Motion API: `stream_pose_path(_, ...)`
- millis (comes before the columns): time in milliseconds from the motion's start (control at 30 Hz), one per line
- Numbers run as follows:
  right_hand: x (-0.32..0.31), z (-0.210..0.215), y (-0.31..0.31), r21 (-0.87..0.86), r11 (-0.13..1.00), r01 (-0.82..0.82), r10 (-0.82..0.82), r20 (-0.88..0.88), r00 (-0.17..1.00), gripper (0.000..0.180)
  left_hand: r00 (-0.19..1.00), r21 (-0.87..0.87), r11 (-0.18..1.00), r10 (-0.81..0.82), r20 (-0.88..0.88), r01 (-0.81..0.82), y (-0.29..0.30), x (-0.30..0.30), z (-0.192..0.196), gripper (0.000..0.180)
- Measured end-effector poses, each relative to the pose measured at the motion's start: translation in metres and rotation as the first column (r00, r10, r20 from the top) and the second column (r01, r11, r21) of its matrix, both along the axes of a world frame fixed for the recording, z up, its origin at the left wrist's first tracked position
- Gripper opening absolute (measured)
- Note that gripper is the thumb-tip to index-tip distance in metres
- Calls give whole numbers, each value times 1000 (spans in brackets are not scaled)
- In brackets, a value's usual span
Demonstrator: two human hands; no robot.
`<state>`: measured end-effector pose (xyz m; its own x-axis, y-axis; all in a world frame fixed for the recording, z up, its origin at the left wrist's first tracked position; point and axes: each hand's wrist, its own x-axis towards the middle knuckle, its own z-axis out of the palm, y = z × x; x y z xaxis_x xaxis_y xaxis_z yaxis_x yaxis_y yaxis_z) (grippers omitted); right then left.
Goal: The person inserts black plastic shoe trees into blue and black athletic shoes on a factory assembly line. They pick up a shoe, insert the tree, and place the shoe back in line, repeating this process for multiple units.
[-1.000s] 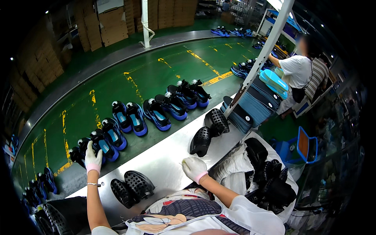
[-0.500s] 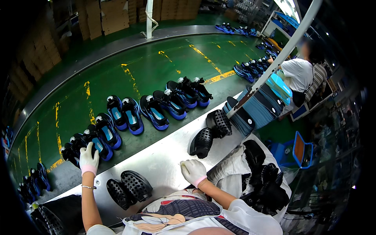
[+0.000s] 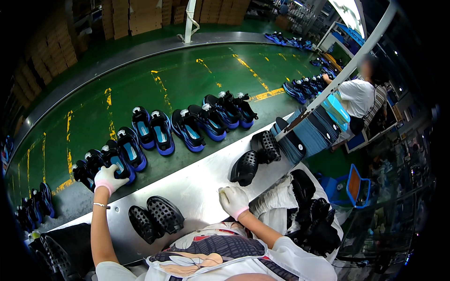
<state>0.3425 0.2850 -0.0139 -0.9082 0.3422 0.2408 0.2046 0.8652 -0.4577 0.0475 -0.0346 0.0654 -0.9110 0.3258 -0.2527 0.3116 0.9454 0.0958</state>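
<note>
Green conveyor belt curving past your steel workbench — blue-and-black shoes riding on it.

Your left hand, gloved white, is closed over the blue-and-black shoe at the belt's near edge, just beyond the bench. Your right hand rests loosely curled on the bench, gripping nothing. Between your hands lies a pair of black perforated shoes; another black pair sits farther along the bench, toward the stacked insoles — beside them, a seated person.
</note>
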Motion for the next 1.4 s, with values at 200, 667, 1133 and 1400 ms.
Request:
stream_pose_path(200, -2, 0, 1, -5, 1000, -6, 6, 14, 1000, 14, 1000, 100, 995, -10, 6, 9, -13, -12, -14, 52)
stream_pose_path(667, -9, 7, -3, 11, 1000, 18, -19, 113, 993, 12, 992, 323, 938, -116, -46, 125, 45, -17, -33, 39)
stream_pose_path(1133, -10, 9, -3, 14, 1000, 9, -10, 96, 995, 12, 982, 175, 969, -181, 43, 171, 126, -21, -16, 53)
stream_pose_path(1400, -5, -8, 4, 3, 1000, 8, -8, -45, 999, 13, 993, 318, 941, -102, -65, 117, 91, -6, -38, 49)
